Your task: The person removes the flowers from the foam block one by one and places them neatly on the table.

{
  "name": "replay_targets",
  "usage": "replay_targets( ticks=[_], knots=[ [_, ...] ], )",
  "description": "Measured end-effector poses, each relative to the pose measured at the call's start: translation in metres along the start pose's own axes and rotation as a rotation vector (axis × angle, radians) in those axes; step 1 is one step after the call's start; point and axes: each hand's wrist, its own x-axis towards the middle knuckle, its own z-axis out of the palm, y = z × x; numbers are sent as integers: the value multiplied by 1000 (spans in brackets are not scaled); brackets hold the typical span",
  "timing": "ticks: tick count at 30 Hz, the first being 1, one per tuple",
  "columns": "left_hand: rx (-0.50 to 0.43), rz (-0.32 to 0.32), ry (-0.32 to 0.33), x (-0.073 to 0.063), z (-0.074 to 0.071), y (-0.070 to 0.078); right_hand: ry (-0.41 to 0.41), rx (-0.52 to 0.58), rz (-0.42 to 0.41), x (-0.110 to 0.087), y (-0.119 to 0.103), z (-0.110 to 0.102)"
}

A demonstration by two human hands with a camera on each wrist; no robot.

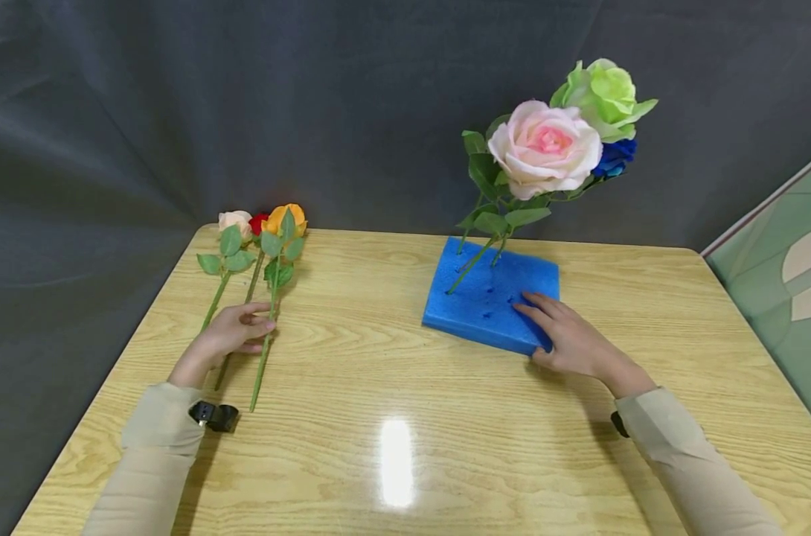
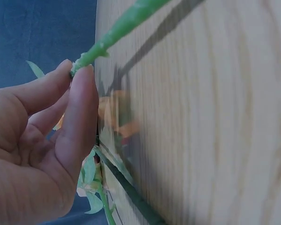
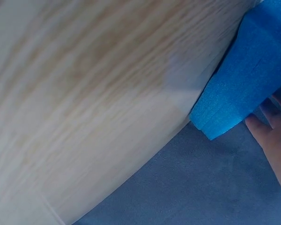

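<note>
My left hand [image 1: 234, 331] pinches the green stem of an orange rose [image 1: 290, 220] between thumb and fingertips; the left wrist view shows the stem [image 2: 117, 33] at the fingertips. Beside it on the table lie a red rose [image 1: 258, 224] and a pale peach rose [image 1: 235, 222], their stems running under or behind the hand. My right hand [image 1: 569, 339] rests on the near right corner of a blue foam block [image 1: 472, 316], fingers spread over its top and thumb at its front edge. A pink rose [image 1: 546, 149], a light green rose [image 1: 609, 97] and a blue rose [image 1: 614, 158] stand in the block.
Several small holes dot the foam's top. The wooden table [image 1: 352, 372] ends at a dark cloth backdrop [image 1: 352, 112] behind the flowers. A green patterned panel [image 1: 794, 283] stands beyond the table's right edge.
</note>
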Motion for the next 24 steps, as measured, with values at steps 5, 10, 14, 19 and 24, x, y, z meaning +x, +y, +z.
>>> replay_targets(
  ticks=[5, 10, 14, 19, 24],
  knots=[
    [-1, -1, 9, -1, -4, -1, -5, -7, 10, 1, 1, 0],
    [-16, -15, 11, -2, -5, -1, -12, -15, 23, 2, 4, 1],
    [-8, -21, 17, -1, -4, -2, 6, -18, 14, 1, 6, 0],
    [6, -23, 18, 1, -4, -3, 10, 1, 26, 0, 7, -2],
    [14, -19, 21, 3, -5, -5, 16, 10, 30, 1, 10, -1]
  ],
)
